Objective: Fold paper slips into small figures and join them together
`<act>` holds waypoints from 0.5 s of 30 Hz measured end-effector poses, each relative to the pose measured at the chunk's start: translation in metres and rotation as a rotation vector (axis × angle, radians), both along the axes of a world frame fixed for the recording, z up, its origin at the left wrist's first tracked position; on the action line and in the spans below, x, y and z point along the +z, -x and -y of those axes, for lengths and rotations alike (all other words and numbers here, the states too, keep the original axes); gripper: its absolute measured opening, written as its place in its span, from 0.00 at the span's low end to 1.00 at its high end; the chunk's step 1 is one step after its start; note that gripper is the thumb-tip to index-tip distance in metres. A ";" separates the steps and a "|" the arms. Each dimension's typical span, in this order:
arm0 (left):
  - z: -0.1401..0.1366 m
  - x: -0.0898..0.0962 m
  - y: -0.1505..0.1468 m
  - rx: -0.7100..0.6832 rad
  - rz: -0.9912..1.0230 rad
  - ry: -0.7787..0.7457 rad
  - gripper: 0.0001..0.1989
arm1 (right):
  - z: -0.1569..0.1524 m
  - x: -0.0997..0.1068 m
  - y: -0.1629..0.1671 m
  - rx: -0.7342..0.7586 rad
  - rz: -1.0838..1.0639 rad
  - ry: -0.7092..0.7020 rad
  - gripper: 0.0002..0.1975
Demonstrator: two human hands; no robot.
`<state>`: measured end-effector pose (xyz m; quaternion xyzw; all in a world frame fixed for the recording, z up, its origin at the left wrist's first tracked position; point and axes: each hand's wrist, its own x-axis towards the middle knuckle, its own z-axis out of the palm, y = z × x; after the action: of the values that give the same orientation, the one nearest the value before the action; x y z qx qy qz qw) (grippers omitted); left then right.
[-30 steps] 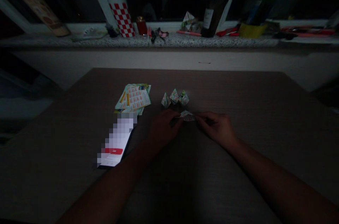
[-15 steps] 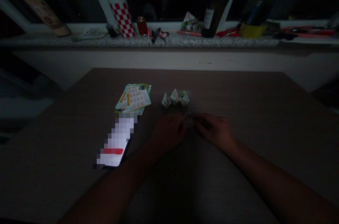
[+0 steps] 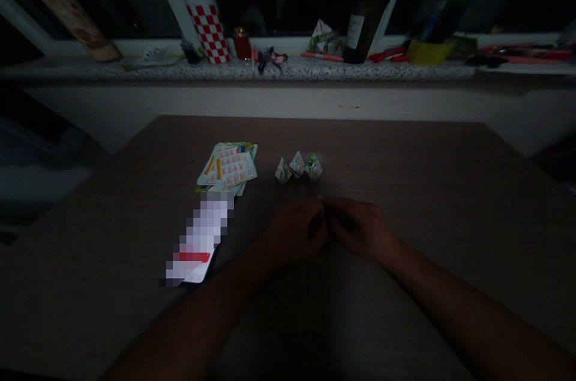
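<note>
Over the middle of the table, my left hand (image 3: 297, 228) and my right hand (image 3: 360, 228) meet with their fingertips together. Both are closed in a pinch on a small piece of folded paper (image 3: 320, 197). Fingers cover nearly all of it; only a pale tip shows. Just beyond the hands, three folded paper pieces (image 3: 297, 165) with pointed tops stand side by side. A loose pile of printed paper slips (image 3: 231, 166) lies to their left. Nearer to me, left of my left hand, rests a phone (image 3: 202, 240) with its screen lit and mostly blurred out.
The wood-grain table (image 3: 418, 189) ends at a white wall under a speckled stone sill (image 3: 315, 71). On the sill stand a red-and-white checked bottle (image 3: 209, 33), a small red jar (image 3: 241, 44), a dark labelled bottle (image 3: 360, 33) and a larger folded paper piece (image 3: 320, 36). The light is dim.
My hands have drawn together, and the folded paper that showed between them is now almost hidden by the fingers. My left hand has shifted slightly right and nearer to me.
</note>
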<state>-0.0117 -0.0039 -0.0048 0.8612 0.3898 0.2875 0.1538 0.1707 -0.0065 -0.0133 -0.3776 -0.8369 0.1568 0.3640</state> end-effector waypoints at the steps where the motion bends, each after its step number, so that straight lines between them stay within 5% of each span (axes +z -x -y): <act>1: 0.000 0.001 0.000 -0.008 0.000 0.015 0.02 | 0.000 0.001 0.000 0.014 -0.006 0.004 0.17; 12: 0.003 0.006 0.003 -0.081 0.098 0.132 0.06 | 0.000 0.003 -0.002 -0.029 -0.062 0.058 0.18; 15: 0.001 0.007 0.004 0.111 0.223 0.170 0.05 | -0.002 0.001 -0.003 -0.084 -0.082 0.073 0.19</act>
<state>-0.0157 -0.0052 0.0023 0.7850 0.4404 0.3553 0.2521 0.1733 -0.0049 -0.0126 -0.4187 -0.7985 0.1869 0.3901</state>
